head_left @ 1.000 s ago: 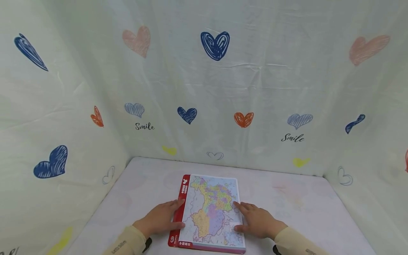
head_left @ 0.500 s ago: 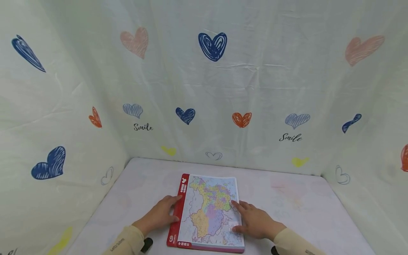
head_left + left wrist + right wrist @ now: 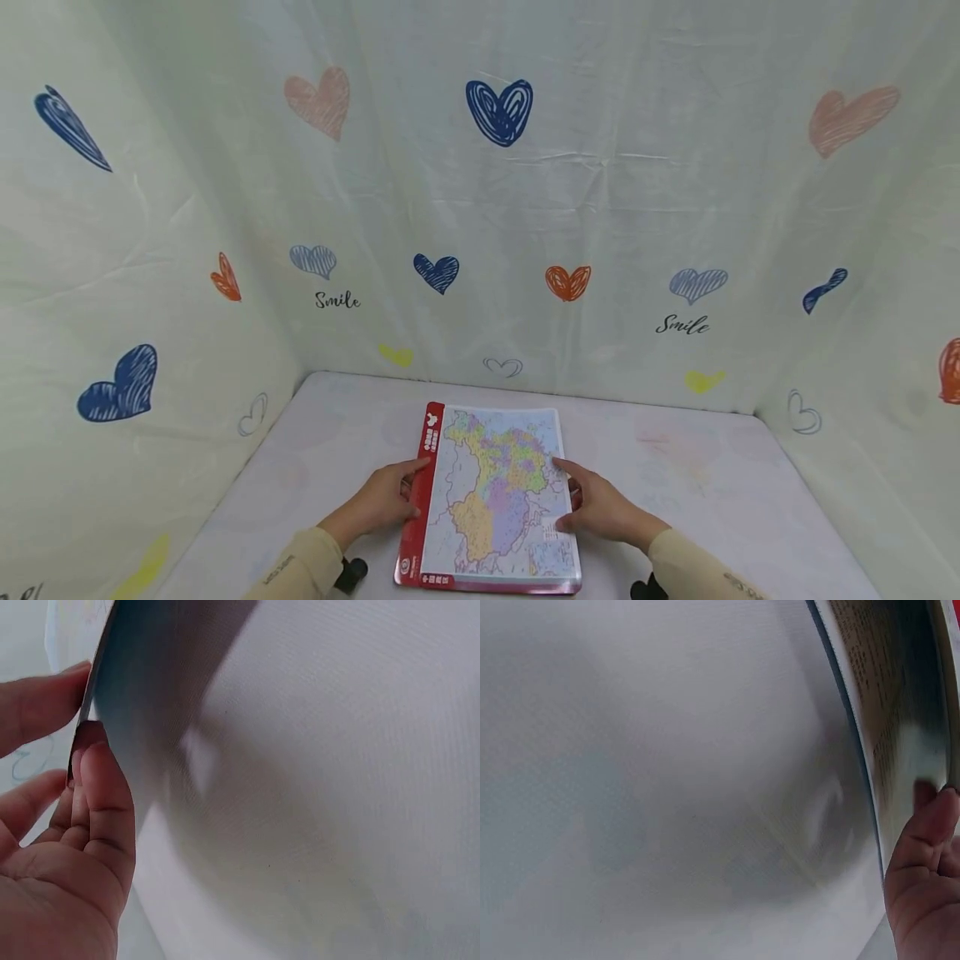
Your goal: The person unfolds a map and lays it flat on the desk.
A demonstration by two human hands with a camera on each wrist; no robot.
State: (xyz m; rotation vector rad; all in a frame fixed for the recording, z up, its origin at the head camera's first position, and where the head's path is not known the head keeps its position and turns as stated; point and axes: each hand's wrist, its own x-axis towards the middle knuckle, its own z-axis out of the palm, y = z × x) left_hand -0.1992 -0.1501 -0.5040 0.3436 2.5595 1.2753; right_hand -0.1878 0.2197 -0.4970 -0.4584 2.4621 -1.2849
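A rectangular map (image 3: 498,492) with a red strip down its left side is tilted slightly above the white table. My left hand (image 3: 375,500) grips its left edge, thumb on top and curled fingers underneath. In the left wrist view that hand (image 3: 71,870) pinches the thin edge, whose underside looks bluish. My right hand (image 3: 607,508) holds the opposite edge. The right wrist view shows the right hand (image 3: 926,877) pinching an upper layer, while a lower sheet (image 3: 877,712) with small print hangs apart from it. Some fingertips are hidden behind the edges.
The white table (image 3: 690,500) carries faint coloured marks. A pale cloth (image 3: 600,208) printed with hearts and "Smile" stands around its back and sides. Dark wrist devices show at both sleeves (image 3: 300,562).
My hands have gone from lying on the map's surface to gripping its two side edges. The map has come up slightly off the table.
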